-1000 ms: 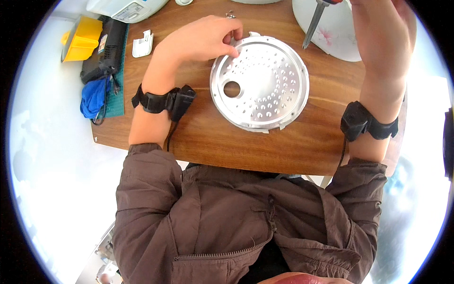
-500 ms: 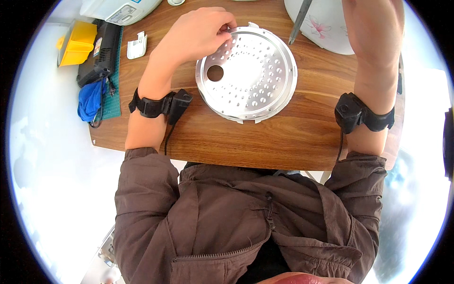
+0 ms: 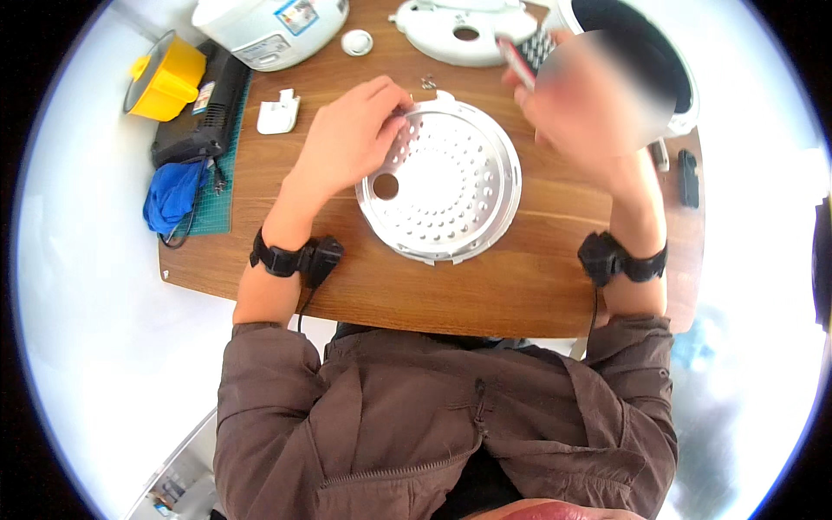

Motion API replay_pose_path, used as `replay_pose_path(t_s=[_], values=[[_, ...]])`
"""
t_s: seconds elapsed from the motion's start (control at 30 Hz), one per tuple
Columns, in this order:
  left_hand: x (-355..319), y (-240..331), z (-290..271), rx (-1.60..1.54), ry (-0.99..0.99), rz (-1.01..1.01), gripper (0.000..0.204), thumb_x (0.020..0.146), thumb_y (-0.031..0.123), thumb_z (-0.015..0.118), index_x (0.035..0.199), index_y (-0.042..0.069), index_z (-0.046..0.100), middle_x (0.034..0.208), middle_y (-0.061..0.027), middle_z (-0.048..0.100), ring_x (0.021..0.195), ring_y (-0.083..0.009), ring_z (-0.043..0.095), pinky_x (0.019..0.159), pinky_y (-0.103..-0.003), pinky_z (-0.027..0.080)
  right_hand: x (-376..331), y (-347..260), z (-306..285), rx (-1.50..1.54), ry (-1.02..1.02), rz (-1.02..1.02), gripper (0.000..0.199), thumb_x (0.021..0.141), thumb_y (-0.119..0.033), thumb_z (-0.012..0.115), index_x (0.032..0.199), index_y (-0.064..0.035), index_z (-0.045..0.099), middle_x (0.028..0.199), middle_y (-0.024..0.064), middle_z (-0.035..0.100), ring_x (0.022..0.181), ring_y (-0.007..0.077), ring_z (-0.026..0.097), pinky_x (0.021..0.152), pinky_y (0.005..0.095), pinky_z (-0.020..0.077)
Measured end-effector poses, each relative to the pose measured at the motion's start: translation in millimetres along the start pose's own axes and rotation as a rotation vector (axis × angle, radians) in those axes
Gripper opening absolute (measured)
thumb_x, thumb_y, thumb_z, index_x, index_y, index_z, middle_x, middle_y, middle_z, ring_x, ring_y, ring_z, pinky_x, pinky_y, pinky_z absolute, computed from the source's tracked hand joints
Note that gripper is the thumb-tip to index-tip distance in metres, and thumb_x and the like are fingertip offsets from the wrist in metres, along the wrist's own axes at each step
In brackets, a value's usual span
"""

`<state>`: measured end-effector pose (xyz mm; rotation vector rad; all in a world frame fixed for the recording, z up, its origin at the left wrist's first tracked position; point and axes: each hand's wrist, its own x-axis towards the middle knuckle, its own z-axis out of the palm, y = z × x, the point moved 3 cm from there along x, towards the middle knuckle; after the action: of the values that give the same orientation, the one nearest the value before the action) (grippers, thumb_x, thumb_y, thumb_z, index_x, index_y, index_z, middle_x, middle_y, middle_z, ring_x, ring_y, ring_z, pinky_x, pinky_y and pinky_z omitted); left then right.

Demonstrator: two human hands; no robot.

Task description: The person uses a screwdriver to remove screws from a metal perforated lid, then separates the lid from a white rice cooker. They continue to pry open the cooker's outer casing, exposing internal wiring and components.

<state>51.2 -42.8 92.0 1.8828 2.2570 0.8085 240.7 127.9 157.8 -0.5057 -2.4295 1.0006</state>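
Observation:
A round, shiny metal lid plate (image 3: 446,186) lies on the wooden table, dotted with dimples and with one larger hole at its left. My left hand (image 3: 360,130) is closed on its upper left rim, thumb and fingers bent together there. Off the plate's upper right, my right hand (image 3: 589,113) is raised and partly blurred. Its fingers are closed around a red-edged dark object (image 3: 520,65) with a dotted face, whose kind I cannot make out. Several tiny metal pieces, perhaps screws (image 3: 428,82), sit just beyond the plate.
A white cooker (image 3: 269,35) stands far left, a dark-lined open pot (image 3: 659,52) far right. Between them lie a white lid part (image 3: 464,39) and a round cap (image 3: 356,42). Left are a white plastic piece (image 3: 278,113), yellow container (image 3: 169,78), black case (image 3: 195,121) and blue cloth (image 3: 173,195).
My right hand has come lower and leftward; the pointed metal rod seen near it is out of sight. The view takes in more of the table's far side. My left hand stays at the plate's rim.

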Motion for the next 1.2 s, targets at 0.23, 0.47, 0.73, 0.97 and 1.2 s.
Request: replay_pose_path(t_s=[0.23, 0.47, 0.73, 0.97, 1.2], values=[[-36, -13, -11, -0.152, 0.022, -0.188, 0.016, 0.093, 0.005, 0.066, 0.109, 0.003, 0.065, 0.104, -0.0122, 0.066, 0.091, -0.0307, 0.068, 0.080, -0.038, 0.055, -36, 30, 41, 0.033, -0.232, 0.416, 0.039, 0.092, -0.016, 0.066, 0.123, 0.0019, 0.052, 0.088, 0.0227, 0.069, 0.073, 0.0312, 0.072, 0.067, 0.0418, 0.0558], [-41, -22, -12, -0.271, 0.048, -0.248, 0.016, 0.095, 0.003, 0.064, 0.111, 0.001, 0.064, 0.100, -0.0108, 0.068, 0.088, -0.0224, 0.069, 0.077, -0.032, 0.054, -51, 48, 69, 0.155, -0.235, 0.512, 0.033, 0.094, -0.017, 0.067, 0.115, 0.0022, 0.052, 0.085, 0.0163, 0.069, 0.060, 0.0222, 0.070, 0.056, 0.0361, 0.0545], [-25, -36, -40, -0.621, 0.160, -0.338, 0.021, 0.099, 0.002, 0.063, 0.119, 0.002, 0.062, 0.101, -0.0002, 0.065, 0.089, -0.0070, 0.062, 0.077, -0.023, 0.051, -55, 69, 67, 0.395, -0.255, 0.567, 0.031, 0.093, -0.017, 0.071, 0.114, 0.0007, 0.055, 0.079, 0.0056, 0.065, 0.056, 0.0109, 0.061, 0.048, 0.0267, 0.0499], [65, -66, -58, -1.085, 0.406, -0.481, 0.027, 0.103, 0.010, 0.059, 0.126, -0.004, 0.056, 0.112, -0.0086, 0.065, 0.096, -0.0149, 0.064, 0.083, -0.031, 0.053, -55, 74, 62, 0.445, -0.274, 0.528, 0.043, 0.092, -0.017, 0.072, 0.124, 0.0050, 0.054, 0.079, 0.0080, 0.065, 0.057, 0.0128, 0.063, 0.049, 0.0281, 0.0518], [104, -68, -46, -1.206, 0.507, -0.506, 0.029, 0.103, 0.009, 0.059, 0.126, -0.008, 0.055, 0.118, -0.0137, 0.065, 0.106, -0.0214, 0.065, 0.094, -0.037, 0.054, -52, 73, 63, 0.466, -0.301, 0.484, 0.045, 0.093, -0.016, 0.071, 0.127, 0.0069, 0.052, 0.081, 0.0094, 0.066, 0.058, 0.0140, 0.065, 0.050, 0.0292, 0.0539]])
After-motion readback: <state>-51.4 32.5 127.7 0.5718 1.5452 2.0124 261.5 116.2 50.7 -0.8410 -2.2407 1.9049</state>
